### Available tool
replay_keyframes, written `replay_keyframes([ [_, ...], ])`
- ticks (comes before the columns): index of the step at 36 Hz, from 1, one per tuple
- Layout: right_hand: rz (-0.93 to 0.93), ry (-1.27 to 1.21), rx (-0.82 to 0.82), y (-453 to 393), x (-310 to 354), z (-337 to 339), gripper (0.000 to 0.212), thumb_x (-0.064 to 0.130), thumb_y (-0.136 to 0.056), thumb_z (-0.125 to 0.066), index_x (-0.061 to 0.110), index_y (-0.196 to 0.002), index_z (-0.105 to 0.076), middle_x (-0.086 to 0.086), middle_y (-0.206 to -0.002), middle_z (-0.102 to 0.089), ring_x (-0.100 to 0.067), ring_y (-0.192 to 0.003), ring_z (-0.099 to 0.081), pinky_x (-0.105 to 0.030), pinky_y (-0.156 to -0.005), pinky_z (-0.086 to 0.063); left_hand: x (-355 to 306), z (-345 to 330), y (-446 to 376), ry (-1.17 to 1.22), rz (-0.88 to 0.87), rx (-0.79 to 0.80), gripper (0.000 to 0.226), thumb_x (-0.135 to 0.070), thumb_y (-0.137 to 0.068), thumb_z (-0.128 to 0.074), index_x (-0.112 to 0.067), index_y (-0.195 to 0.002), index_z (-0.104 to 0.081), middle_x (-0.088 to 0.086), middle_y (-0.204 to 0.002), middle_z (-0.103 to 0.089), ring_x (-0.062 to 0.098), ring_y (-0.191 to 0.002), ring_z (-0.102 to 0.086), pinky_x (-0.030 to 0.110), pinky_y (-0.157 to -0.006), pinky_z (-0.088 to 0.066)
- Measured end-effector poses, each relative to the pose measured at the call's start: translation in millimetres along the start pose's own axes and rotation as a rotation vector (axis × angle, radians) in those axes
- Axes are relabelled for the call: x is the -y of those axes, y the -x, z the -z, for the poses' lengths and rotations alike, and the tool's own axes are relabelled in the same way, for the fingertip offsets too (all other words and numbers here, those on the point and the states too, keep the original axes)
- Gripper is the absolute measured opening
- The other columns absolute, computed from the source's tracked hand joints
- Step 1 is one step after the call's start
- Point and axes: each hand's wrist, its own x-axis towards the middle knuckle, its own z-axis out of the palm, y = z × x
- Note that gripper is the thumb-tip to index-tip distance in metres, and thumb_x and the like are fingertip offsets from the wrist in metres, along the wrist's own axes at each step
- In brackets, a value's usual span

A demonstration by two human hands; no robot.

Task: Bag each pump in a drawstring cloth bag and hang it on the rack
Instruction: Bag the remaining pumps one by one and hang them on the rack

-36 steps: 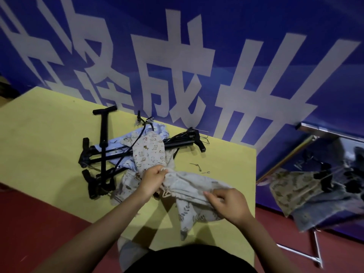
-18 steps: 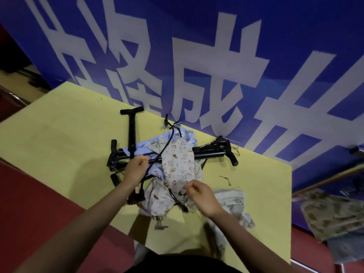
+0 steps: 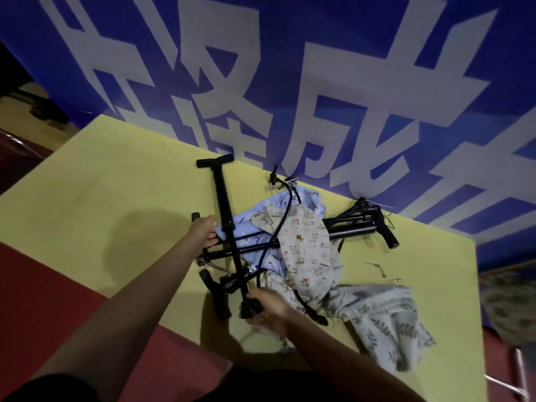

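Yellow worktop (image 3: pixel 95 204) seen from above, set against a blue banner (image 3: pixel 290 39) w/ large white characters.

Pile of black floor pumps at worktop centre, mixed w/ cloth bags. One upright-lying pump (image 3: pixel 224 216) is seen w/ T-handle toward the banner and barrel running toward the near edge; it crosses over a second pump (image 3: pixel 342 233) that lies approx. left-right, its handle end at the right. Thin black hose (image 3: pixel 280 227) is looped across the bags.

Bags: light blue bag (image 3: pixel 269 207) is partly under the pumps; cream bag w/ small animal print (image 3: pixel 307 250) is draped over the second pump's barrel; grey leaf-print bag (image 3: pixel 385 317) lies flat nearer the right edge, apart from the pumps, no pump inside visible.

Left hand (image 3: pixel 204 232): fingers are curled at the left end of the crossing pump bars, near the blue bag's edge; what exactly is gripped cannot be told (blur).

Right hand (image 3: pixel 268 310): clamped round the black base end of the first pump at the near edge of the pile, cloth bunched just beneath the hand.

Small metal hooks (image 3: pixel 377 268) lie loose on the worktop, right of the cream bag. A further patterned bag (image 3: pixel 507 306) is partly seen beyond the worktop's right edge, blurred. Red floor (image 3: pixel 43 300) at left.
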Motion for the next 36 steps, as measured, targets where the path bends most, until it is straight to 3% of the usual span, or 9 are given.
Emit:
replay_keyframes([
  [4,0.214,0.079,-0.083,19.4,17.7,22.2,0.012,0.014,-0.088,-0.058,0.003,-0.084,-0.053,-0.019,-0.070,-0.056,-0.026,-0.056,-0.058,-0.025,-0.049,-0.047,-4.8,-0.3,-13.6,-0.026,0.068,0.093,0.053,-0.042,-0.098,-0.046,-0.004,-0.135,-0.043,0.017,-0.120,-0.056,0.033,-0.110,-0.057,0.043,-0.100,-0.047],
  [8,0.318,0.146,0.010,48.5,32.6,48.9,0.008,0.003,-0.096,-0.053,0.009,-0.091,-0.054,-0.019,-0.075,-0.057,-0.026,-0.062,-0.061,-0.026,-0.050,-0.046,-14.1,-16.0,-16.0,0.170,0.119,0.261,0.063,-0.044,-0.097,-0.049,-0.007,-0.146,-0.032,0.018,-0.140,-0.045,0.033,-0.126,-0.048,0.041,-0.102,-0.043],
  [11,0.350,0.277,0.018,66.5,37.9,64.9,0.011,0.002,-0.095,-0.055,0.013,-0.092,-0.053,-0.015,-0.080,-0.058,-0.014,-0.058,-0.063,-0.020,-0.053,-0.047,-27.1,-37.1,-13.8,0.404,0.222,0.293,0.044,-0.044,-0.094,-0.053,-0.005,-0.115,-0.054,0.014,-0.105,-0.060,0.027,-0.092,-0.061,0.035,-0.078,-0.051],
  [13,0.377,0.411,-0.017,73.2,38.0,76.7,0.013,0.008,-0.091,-0.060,0.018,-0.086,-0.053,-0.006,-0.077,-0.056,-0.013,-0.058,-0.057,-0.022,-0.056,-0.045,-32.6,-52.6,-10.8,0.529,0.280,0.263,0.037,-0.043,-0.094,-0.054,-0.007,-0.089,-0.051,0.009,-0.079,-0.052,0.021,-0.067,-0.054,0.029,-0.062,-0.048],
  [18,0.393,0.433,-0.145,88.1,33.5,103.9,0.012,0.018,-0.084,-0.069,0.011,-0.091,-0.063,-0.006,-0.077,-0.063,-0.021,-0.067,-0.059,-0.032,-0.063,-0.046,-35.9,-74.8,-4.9,0.711,0.241,0.345,0.037,-0.036,-0.092,-0.058,-0.015,-0.065,-0.044,-0.001,-0.050,-0.047,0.013,-0.052,-0.044,0.023,-0.055,-0.042],
  [24,0.263,0.503,-0.270,100.0,33.2,149.2,0.038,0.044,-0.091,-0.062,0.007,-0.079,-0.058,-0.002,-0.070,-0.059,-0.011,-0.060,-0.056,-0.019,-0.058,-0.042,-65.9,-86.6,23.5,0.797,0.065,0.392,0.031,-0.032,-0.090,-0.062,-0.018,-0.067,-0.048,-0.004,-0.052,-0.050,0.010,-0.056,-0.048,0.023,-0.058,-0.044],
  [27,0.362,0.324,-0.258,104.3,28.0,160.4,0.056,0.052,-0.091,-0.057,-0.004,-0.089,-0.061,-0.017,-0.078,-0.068,-0.021,-0.069,-0.064,-0.025,-0.062,-0.048,-77.8,-90.9,42.5,0.832,-0.008,0.373,0.031,-0.037,-0.092,-0.061,-0.018,-0.070,-0.049,-0.003,-0.062,-0.051,0.011,-0.059,-0.050,0.026,-0.062,-0.046],
  [32,0.608,0.043,-0.537,111.0,38.1,153.7,0.045,0.040,-0.101,-0.041,0.000,-0.086,-0.055,-0.006,-0.061,-0.058,-0.018,-0.051,-0.052,-0.027,-0.048,-0.038,-73.3,-116.9,88.4,0.873,-0.125,0.311,0.039,-0.049,-0.093,-0.053,-0.017,-0.073,-0.048,-0.003,-0.059,-0.051,0.013,-0.058,-0.051,0.027,-0.063,-0.048],
  [36,0.698,-0.021,-0.559,126.0,44.4,165.6,0.037,0.041,-0.101,-0.041,0.009,-0.081,-0.042,-0.002,-0.058,-0.041,-0.014,-0.048,-0.034,-0.026,-0.047,-0.032,-59.2,-136.8,123.4,0.883,-0.212,0.286,0.036,-0.047,-0.096,-0.049,-0.016,-0.078,-0.046,-0.002,-0.063,-0.051,0.014,-0.055,-0.052,0.028,-0.063,-0.048],
])
